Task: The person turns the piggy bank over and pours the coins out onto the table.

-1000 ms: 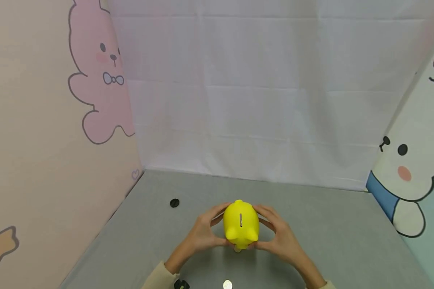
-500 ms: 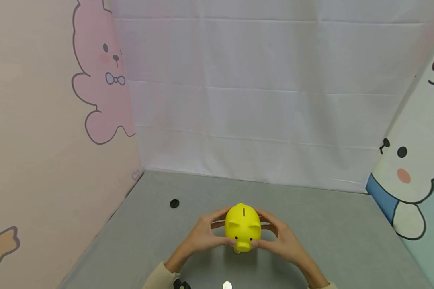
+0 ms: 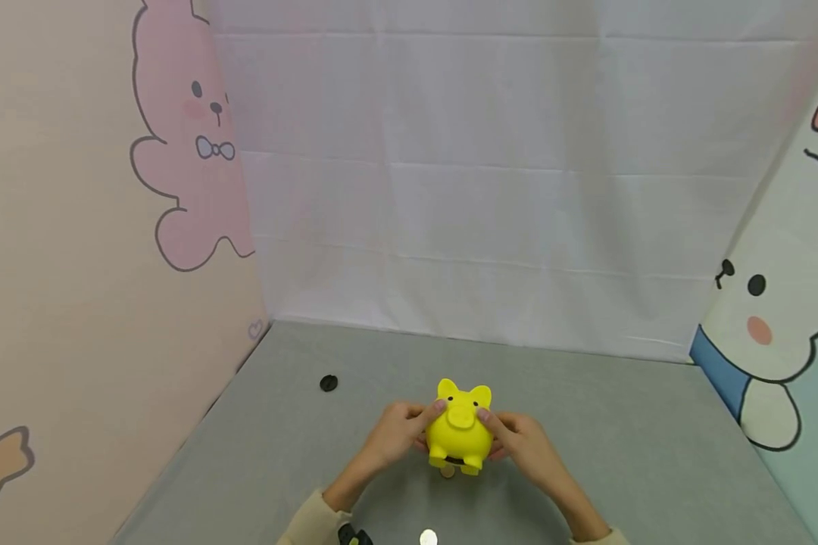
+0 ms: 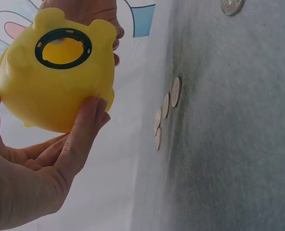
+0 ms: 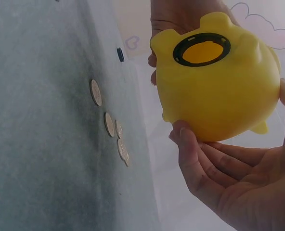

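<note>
A yellow piggy bank is held above the grey table, tipped so its snout faces me. My left hand grips its left side and my right hand grips its right side. The wrist views show its underside: a round open hole with a black ring, with no plug in it. Several coins lie on the table under the bank. One more coin lies near the front edge.
A small black round plug lies on the table at the back left. Cartoon-printed panels stand at the left and right, a white cloth at the back. A dark object shows at my left sleeve.
Both hands have rotated the piggy bank: its slot faced up a second ago, and now the snout faces me with the feet toward the table front. It sits slightly higher.
</note>
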A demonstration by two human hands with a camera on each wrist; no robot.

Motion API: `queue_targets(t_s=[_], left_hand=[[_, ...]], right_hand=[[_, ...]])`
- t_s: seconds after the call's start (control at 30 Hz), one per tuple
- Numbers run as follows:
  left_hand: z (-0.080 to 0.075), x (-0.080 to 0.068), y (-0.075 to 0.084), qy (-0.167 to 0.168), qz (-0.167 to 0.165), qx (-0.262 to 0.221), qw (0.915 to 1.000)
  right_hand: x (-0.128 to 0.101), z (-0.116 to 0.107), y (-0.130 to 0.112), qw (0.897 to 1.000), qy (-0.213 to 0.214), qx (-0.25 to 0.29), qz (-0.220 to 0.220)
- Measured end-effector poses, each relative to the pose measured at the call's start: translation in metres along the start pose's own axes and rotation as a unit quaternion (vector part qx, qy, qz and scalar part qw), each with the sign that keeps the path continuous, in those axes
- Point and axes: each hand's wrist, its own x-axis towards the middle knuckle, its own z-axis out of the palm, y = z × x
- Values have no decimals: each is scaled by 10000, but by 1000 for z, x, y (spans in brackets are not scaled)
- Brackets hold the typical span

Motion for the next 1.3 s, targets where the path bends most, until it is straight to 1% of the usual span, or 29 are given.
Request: queue_targets(t_s=[0.13, 0.2, 0.27, 0.33, 0.43, 0.47, 0.6, 0.67, 0.77, 0.97, 1.03, 1.07, 1.13, 1.2, 1.23, 1.27, 1.3], left_hand=[[-1, 0, 1, -120, -28, -41, 9999], [-3, 0, 0, -246, 0, -80, 9997], [-5, 0, -2, -348, 71, 11, 9994], [-8, -2, -4, -423, 199, 217, 9987], [-12, -4, -7, -569, 426, 360, 9968], [-14, -5, -7, -625, 500, 370, 9961], [-17, -7, -6, -862, 773, 113, 9932], [-18, -9, -5, -885, 910, 111, 9919], [-18, -10, -5, -827, 1090, 221, 9904], [-17, -13, -8, -643, 1300, 408, 9886], [-16, -15, -9, -562, 1446, 379, 9872], [-15, -16, -10, -509, 1602, 335, 9852], [-15, -18, -11, -392, 1936, 280, 9799], [-14, -17, -12, -316, 2237, 220, 9739], [-14, -17, -13, -288, 2377, 192, 9707], [-14, -16, -14, -260, 2457, 174, 9688], [-14, -15, -13, -250, 2473, 179, 9684]], right_hand=[[-1, -2, -1, 9999, -85, -71, -47], [-1, -3, 0, 9996, -188, -84, -169], [-2, -5, 2, 9989, -321, -114, -313], [-4, -7, 4, 9977, -447, -121, -498], [-5, -8, 7, 9954, -513, -262, -771], [-6, -9, 8, 9944, -502, -309, -872], [-7, -9, 11, 9896, -449, -426, -1298], [-7, -10, 12, 9865, -412, -465, -1514], [-7, -10, 13, 9818, -337, -555, -1786], [-7, -6, 15, 9755, -127, -635, -2103], [-10, -5, 15, 9691, 16, -783, -2339], [-11, -4, 15, 9624, 129, -886, -2565], [-15, -3, 13, 9455, 378, -1138, -3027], [-16, -2, 11, 9288, 627, -1347, -3395], [-16, -2, 11, 9227, 721, -1418, -3513], [-15, -2, 11, 9180, 778, -1451, -3609], [-14, -3, 10, 9183, 782, -1462, -3595]])
